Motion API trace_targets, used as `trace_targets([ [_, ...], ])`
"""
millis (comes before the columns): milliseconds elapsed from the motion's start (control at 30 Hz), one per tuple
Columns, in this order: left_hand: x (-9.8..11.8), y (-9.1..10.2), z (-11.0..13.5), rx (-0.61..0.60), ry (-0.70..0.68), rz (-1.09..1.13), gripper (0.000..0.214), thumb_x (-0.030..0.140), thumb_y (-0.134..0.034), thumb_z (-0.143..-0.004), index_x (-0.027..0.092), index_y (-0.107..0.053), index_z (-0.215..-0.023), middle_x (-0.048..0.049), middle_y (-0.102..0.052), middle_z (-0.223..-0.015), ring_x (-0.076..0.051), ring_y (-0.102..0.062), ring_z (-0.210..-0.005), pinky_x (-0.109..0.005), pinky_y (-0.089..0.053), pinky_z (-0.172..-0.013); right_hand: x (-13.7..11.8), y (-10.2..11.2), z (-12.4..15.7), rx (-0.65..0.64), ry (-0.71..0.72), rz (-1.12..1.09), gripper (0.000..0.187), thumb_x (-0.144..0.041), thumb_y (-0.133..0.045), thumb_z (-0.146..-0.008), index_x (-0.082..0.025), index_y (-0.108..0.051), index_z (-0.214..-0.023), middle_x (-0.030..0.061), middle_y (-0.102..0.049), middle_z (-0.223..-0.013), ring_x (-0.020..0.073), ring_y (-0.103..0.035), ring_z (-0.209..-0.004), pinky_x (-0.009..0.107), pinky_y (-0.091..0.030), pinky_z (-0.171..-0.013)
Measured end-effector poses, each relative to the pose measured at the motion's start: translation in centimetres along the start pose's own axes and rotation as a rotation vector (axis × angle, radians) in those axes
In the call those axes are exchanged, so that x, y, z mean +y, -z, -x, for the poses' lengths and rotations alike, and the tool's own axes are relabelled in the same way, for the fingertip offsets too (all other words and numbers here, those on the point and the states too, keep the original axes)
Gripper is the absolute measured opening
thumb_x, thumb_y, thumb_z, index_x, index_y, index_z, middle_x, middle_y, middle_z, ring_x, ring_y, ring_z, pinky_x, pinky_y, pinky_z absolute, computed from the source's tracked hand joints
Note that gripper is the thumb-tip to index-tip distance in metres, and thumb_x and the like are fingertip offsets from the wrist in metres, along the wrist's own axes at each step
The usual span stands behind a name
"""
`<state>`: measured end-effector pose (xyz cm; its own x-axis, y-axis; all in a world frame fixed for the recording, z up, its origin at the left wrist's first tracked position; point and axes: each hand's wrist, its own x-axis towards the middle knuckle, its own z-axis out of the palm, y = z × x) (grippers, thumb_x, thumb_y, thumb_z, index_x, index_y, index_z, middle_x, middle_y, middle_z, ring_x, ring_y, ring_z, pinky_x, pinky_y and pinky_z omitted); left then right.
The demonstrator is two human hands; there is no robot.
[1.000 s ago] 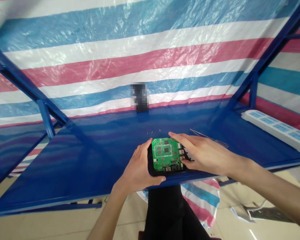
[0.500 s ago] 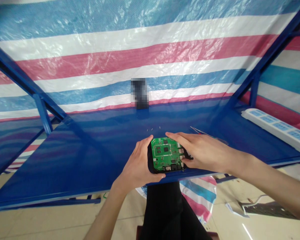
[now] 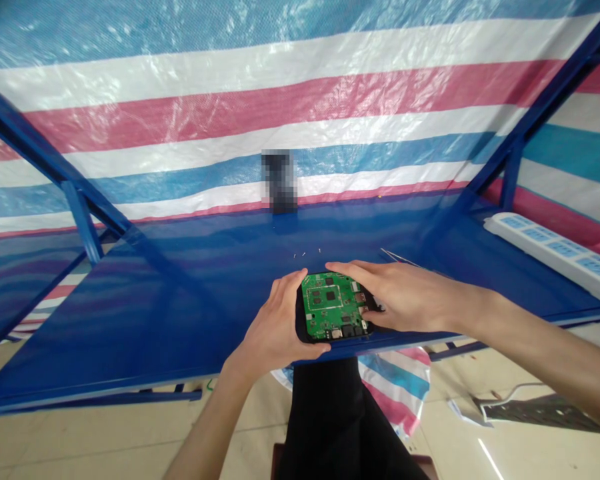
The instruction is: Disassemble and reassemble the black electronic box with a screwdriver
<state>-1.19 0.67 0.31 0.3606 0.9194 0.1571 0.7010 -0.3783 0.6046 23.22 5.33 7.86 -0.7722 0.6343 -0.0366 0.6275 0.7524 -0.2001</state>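
Observation:
A green circuit board [image 3: 331, 307] sits in a black casing [image 3: 299, 313] just above the near edge of the blue table. My left hand [image 3: 275, 327] grips the casing's left side, with the thumb at the board's top left corner. My right hand [image 3: 405, 297] comes in from the right, its fingers lying across the board's right side and hiding the connectors there. Three tiny screws [image 3: 304, 254] lie on the table beyond the board, and thin metal tweezers [image 3: 399, 258] lie to the right of them.
A blurred dark object [image 3: 280, 181] stands at the back of the blue table [image 3: 130, 320], against a striped tarpaulin [image 3: 280, 100]. Blue steel bars [image 3: 55, 167] brace both sides. A white power strip [image 3: 550, 250] lies at the right. Papers [image 3: 535, 412] lie on the tiled floor.
My right hand has slid left, further over the board. The whole scene sits slightly higher in the view, and the board and casing have stayed in my hands.

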Motion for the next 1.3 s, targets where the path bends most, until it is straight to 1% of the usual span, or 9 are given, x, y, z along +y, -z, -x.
trace_targets([
  [133, -0.2, -0.1, -0.1, -0.015, -0.005, 0.004, 0.109, 0.039, -0.086, -0.064, 0.022, -0.020, -0.148, -0.0143, -0.034, -0.149, -0.033, -0.034, -0.139, -0.050, -0.038, -0.113, 0.3, -0.2, 0.3, 0.013, 0.009, -0.041, 0.083, -0.019, -0.063, -0.081, -0.023, -0.025, -0.155, 0.0107, -0.052, -0.148, 0.0295, -0.065, -0.118, 0.038, -0.055, -0.093],
  [333, -0.3, 0.0, -0.4, -0.055, 0.008, 0.004, 0.107, 0.042, -0.086, -0.064, 0.021, -0.024, -0.149, -0.0143, -0.033, -0.151, -0.033, -0.033, -0.140, -0.050, -0.037, -0.114, 0.7, -0.6, 0.5, 0.027, 0.003, -0.084, 0.080, -0.020, -0.063, -0.081, -0.025, -0.029, -0.153, 0.0104, -0.051, -0.149, 0.0301, -0.059, -0.126, 0.040, -0.053, -0.099],
  [467, -0.2, 0.1, -0.3, -0.072, 0.015, 0.018, 0.105, 0.043, -0.085, -0.065, 0.022, -0.026, -0.149, -0.0130, -0.033, -0.152, -0.033, -0.032, -0.141, -0.051, -0.038, -0.114, 0.6, -0.6, 0.4, 0.003, 0.003, -0.112, 0.078, -0.019, -0.060, -0.081, -0.022, -0.029, -0.153, 0.0103, -0.051, -0.149, 0.0290, -0.060, -0.125, 0.039, -0.052, -0.099],
  [700, -0.1, 0.1, -0.3, -0.061, 0.022, 0.010, 0.107, 0.040, -0.086, -0.063, 0.023, -0.025, -0.149, -0.0124, -0.033, -0.151, -0.032, -0.035, -0.139, -0.048, -0.038, -0.114, 0.7, -0.4, 0.6, 0.044, 0.034, -0.198, 0.073, -0.016, -0.062, -0.079, -0.028, -0.036, -0.146, 0.0055, -0.057, -0.142, 0.0253, -0.063, -0.121, 0.036, -0.052, -0.098],
  [933, -0.2, 0.1, -0.4, -0.077, 0.034, 0.018, 0.108, 0.041, -0.085, -0.063, 0.022, -0.025, -0.149, -0.0132, -0.033, -0.151, -0.034, -0.034, -0.139, -0.051, -0.038, -0.113, 1.1, -0.2, 0.6, 0.017, 0.009, -0.245, 0.070, -0.023, -0.065, -0.080, -0.024, -0.041, -0.145, 0.0083, -0.058, -0.142, 0.0292, -0.061, -0.123, 0.042, -0.050, -0.102],
  [1033, -0.1, 0.2, -0.5, -0.076, 0.019, 0.025, 0.104, 0.040, -0.085, -0.063, 0.023, -0.028, -0.148, -0.0122, -0.036, -0.149, -0.034, -0.035, -0.138, -0.052, -0.039, -0.112, 1.4, -0.5, 0.7, -0.021, 0.005, -0.229, 0.061, -0.026, -0.065, -0.081, -0.023, -0.049, -0.140, 0.0098, -0.057, -0.143, 0.0310, -0.056, -0.129, 0.046, -0.048, -0.105],
  [1133, -0.1, 0.2, -0.5, -0.069, -0.009, 0.034, 0.096, 0.038, -0.085, -0.063, 0.025, -0.034, -0.143, -0.0109, -0.039, -0.147, -0.034, -0.036, -0.137, -0.052, -0.039, -0.112, 1.5, -0.9, 0.9, -0.057, 0.003, -0.160, 0.050, -0.029, -0.060, -0.086, -0.018, -0.056, -0.135, 0.0121, -0.047, -0.152, 0.0312, -0.048, -0.137, 0.047, -0.044, -0.110],
  [1200, 0.0, 0.3, -0.6, -0.064, -0.026, 0.038, 0.091, 0.037, -0.085, -0.063, 0.025, -0.037, -0.140, -0.0103, -0.040, -0.147, -0.033, -0.036, -0.137, -0.052, -0.039, -0.112, 1.4, -1.2, 1.0, -0.057, 0.009, -0.128, 0.049, -0.030, -0.057, -0.090, -0.017, -0.056, -0.137, 0.0114, -0.043, -0.154, 0.0297, -0.043, -0.140, 0.046, -0.042, -0.113],
  [1300, 0.0, 0.3, -0.5, -0.057, -0.040, 0.039, 0.086, 0.034, -0.086, -0.063, 0.027, -0.041, -0.136, -0.0095, -0.040, -0.147, -0.034, -0.036, -0.138, -0.053, -0.039, -0.112, 1.1, -1.6, 1.2, -0.048, 0.008, -0.116, 0.050, -0.032, -0.055, -0.092, -0.015, -0.054, -0.139, 0.0112, -0.045, -0.152, 0.0290, -0.039, -0.142, 0.047, -0.041, -0.113],
])
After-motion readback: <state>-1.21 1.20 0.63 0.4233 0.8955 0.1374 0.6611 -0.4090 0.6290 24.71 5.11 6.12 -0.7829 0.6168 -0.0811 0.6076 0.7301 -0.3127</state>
